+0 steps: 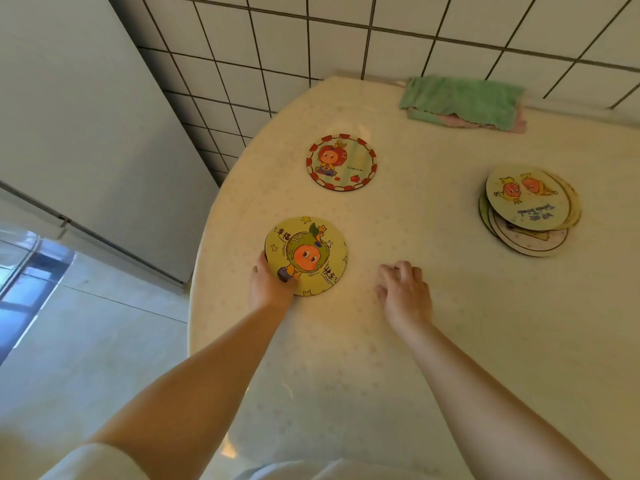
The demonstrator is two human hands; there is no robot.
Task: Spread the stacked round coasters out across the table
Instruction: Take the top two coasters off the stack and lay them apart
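Lying apart: two coasters, one stack.

One head-worn camera looks steeply down and forward at the table from close above; the tiled wall fills twelve o'clock, the floor nine.

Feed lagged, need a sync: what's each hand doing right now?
Left hand: gripping the edge of the yellow-green coaster, which lies flat on the table.
Right hand: empty, fingers loosely curled, resting on the table.
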